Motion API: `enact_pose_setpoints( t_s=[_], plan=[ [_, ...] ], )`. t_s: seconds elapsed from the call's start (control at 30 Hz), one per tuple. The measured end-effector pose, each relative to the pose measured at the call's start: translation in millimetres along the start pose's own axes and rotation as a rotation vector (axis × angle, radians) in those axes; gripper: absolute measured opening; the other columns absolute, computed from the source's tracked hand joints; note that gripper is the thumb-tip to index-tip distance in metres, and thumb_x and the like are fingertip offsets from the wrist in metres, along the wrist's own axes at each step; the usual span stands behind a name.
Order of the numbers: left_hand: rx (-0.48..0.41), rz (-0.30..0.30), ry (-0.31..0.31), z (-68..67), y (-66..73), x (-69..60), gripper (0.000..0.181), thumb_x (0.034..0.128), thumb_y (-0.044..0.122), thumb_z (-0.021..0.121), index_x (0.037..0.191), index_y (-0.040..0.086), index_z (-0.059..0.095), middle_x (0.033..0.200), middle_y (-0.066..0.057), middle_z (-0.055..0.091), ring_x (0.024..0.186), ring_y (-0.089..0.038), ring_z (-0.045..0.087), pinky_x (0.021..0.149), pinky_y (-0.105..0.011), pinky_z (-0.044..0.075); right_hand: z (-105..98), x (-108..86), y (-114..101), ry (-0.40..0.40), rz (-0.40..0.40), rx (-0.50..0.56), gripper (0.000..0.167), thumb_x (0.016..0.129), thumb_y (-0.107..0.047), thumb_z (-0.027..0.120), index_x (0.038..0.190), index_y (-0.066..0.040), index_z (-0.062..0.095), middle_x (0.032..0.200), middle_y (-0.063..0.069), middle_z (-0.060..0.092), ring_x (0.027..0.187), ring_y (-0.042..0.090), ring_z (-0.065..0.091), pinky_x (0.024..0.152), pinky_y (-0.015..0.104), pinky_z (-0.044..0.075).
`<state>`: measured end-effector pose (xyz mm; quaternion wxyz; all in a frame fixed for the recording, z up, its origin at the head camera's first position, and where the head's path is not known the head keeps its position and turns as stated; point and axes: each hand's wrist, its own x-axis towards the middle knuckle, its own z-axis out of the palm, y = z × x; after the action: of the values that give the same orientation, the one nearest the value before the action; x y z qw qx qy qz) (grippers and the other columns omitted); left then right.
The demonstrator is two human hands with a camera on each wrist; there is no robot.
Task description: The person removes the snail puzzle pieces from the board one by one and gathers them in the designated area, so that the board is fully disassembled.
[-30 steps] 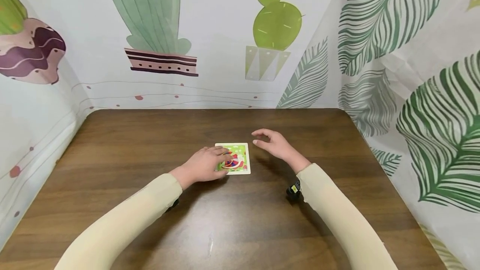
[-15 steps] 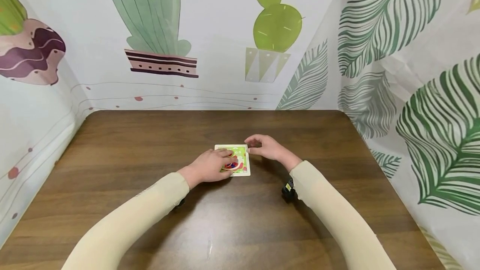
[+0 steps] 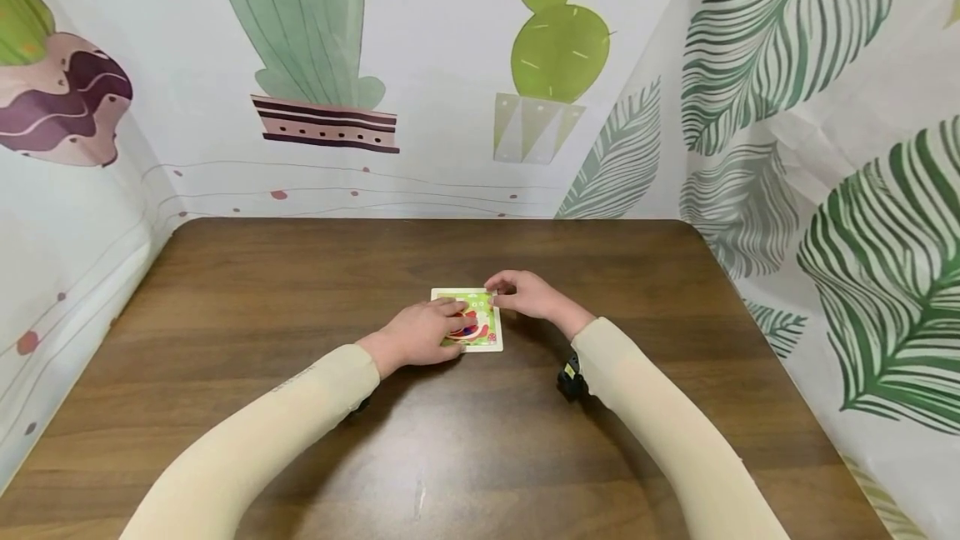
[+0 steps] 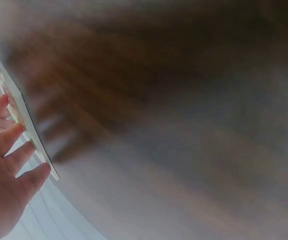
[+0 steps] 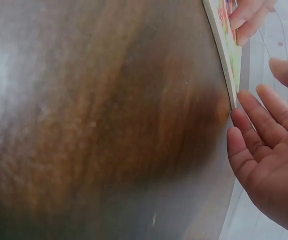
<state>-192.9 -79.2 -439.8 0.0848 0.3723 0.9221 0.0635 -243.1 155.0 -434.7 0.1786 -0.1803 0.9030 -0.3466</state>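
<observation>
Picture board (image 3: 486, 332), beneath wide-spread left grip (image 3: 420, 333), right grip (image 3: 528, 295) loosely parted at far-right corner

No word, number or brand can be read. The small yellow label (image 3: 570, 372) on the black wrist device (image 3: 566, 388), to the lower right of the picture board (image 3: 492, 342), and the faint marks (image 3: 296, 379) on the left sleeve (image 3: 255, 423), to the board's lower left, are illegible.
</observation>
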Motion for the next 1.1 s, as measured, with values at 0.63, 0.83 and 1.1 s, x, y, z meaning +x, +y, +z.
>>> enact_pose_setpoints(
  t_s=[0.63, 0.83, 1.1],
  plan=[
    [0.006, 0.042, -0.022, -5.4, -0.7, 4.6, 0.049, 0.0959, 0.034, 0.062, 0.141, 0.017, 0.064, 0.155, -0.014, 0.053, 0.144, -0.033, 0.052, 0.114, -0.046, 0.048, -3.8, -9.2, -0.4, -0.023, -0.061, -0.202, 0.033, 0.099, -0.015, 0.061, 0.129, -0.004, 0.067, 0.129, 0.017, 0.072, 0.123, 0.03, 0.067, 0.107, 0.047, 0.052],
    [0.003, 0.048, -0.017, -7.2, -2.1, 3.2, 0.05, 0.0949, 0.034, 0.063, 0.141, 0.016, 0.064, 0.155, -0.015, 0.054, 0.143, -0.035, 0.053, 0.115, -0.045, 0.047, -1.9, -9.0, -0.6, -0.024, -0.081, -0.254, 0.033, 0.099, -0.016, 0.06, 0.129, -0.005, 0.067, 0.131, 0.016, 0.072, 0.126, 0.03, 0.066, 0.109, 0.046, 0.051],
    [-0.002, 0.036, -0.022, -4.8, -5.3, 0.5, 0.051, 0.0946, 0.033, 0.062, 0.143, 0.017, 0.063, 0.156, -0.014, 0.052, 0.144, -0.033, 0.052, 0.114, -0.046, 0.048, -0.4, -6.9, -4.9, -0.033, -0.104, -0.329, 0.029, 0.098, -0.014, 0.061, 0.125, -0.007, 0.068, 0.123, 0.015, 0.074, 0.116, 0.029, 0.069, 0.103, 0.045, 0.055]
  ],
)
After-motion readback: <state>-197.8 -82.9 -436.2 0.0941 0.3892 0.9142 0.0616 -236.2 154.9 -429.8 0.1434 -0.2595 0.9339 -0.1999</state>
